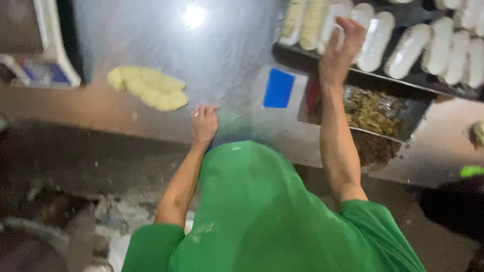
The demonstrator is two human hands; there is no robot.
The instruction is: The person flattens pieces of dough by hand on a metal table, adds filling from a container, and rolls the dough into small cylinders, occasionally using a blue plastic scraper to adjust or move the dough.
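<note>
On the steel surface, left hand lies palm-down, fingers loosely apart, holding nothing, looks like bracing while the body leans forward. Yellow dough sits well left of that hand, beyond it, apart and untouched, pieces pressed together in a lump. Right hand is stretched up and forward over the dark tray, fingers curled at a white dough roll; blur hides whether it is clamped on it or only touching, cannot tell. Rolls lie side by side in rows, probably so they stay apart. Just below the right wrist, a foil pan of brownish filling, within easy reach. Blue card between the two hands. Surface is scratched metal with a lamp glare; a white crate far left; floor below looks dusty with flour; room dim.
</note>
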